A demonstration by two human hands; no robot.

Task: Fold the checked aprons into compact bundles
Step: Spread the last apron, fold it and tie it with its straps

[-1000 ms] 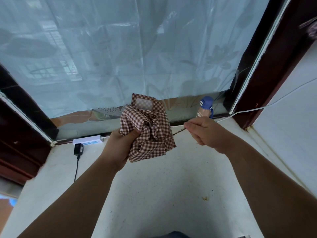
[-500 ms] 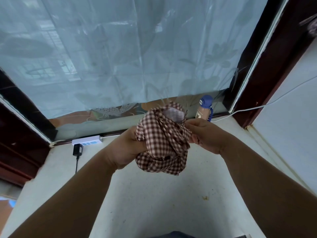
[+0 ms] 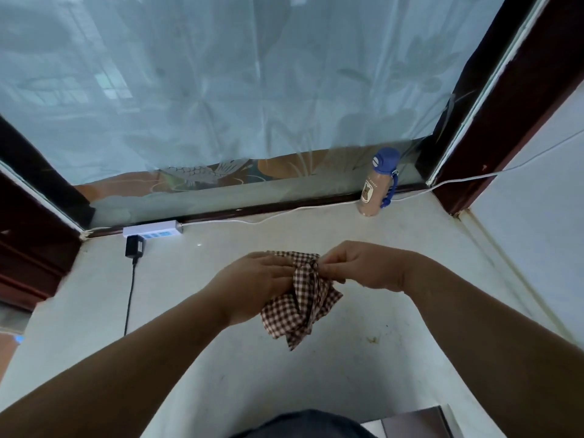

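Note:
A brown-and-white checked apron (image 3: 300, 306) is bunched into a small bundle in the air above a pale stone ledge (image 3: 221, 358). My left hand (image 3: 252, 286) grips the bundle's upper left side, fingers curled into the cloth. My right hand (image 3: 357, 267) pinches the cloth at the bundle's top, right beside the left fingers. Loose pointed corners of the apron hang down below both hands. The strap is not visible apart from the cloth.
A white power strip (image 3: 153, 230) with a black plug and cord (image 3: 134, 248) lies at the back left. A pink bottle with a blue cap (image 3: 377, 184) stands at the back right by the window. A white cable (image 3: 284, 213) runs along the sill.
The view has tilted down. My right hand, which pulled a strap out to the right, came in to the bundle's top. The bundle has sunk lower and become smaller.

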